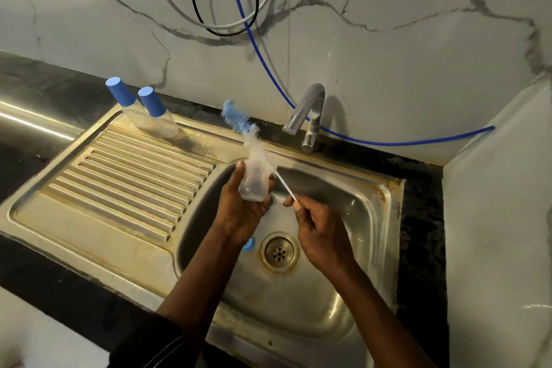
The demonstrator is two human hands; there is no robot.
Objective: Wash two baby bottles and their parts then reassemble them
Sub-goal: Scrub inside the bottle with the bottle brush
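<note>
Clear bottle (252,187) in left hand (239,215), white-blue brush (257,154) in right hand (319,230).

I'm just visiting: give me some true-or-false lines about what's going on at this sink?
1. The left hand holds a clear bottle over the sink basin. True.
2. The right hand holds a sponge. False: it pinches the bottle brush by its thin handle.
3. Two blue-capped bottles stand at the back of the drainboard. True.
4. Water pours from the tap. False: no stream shows.
5. A blue ring lies on the drainboard. False: it lies in the basin beside the drain.
</note>
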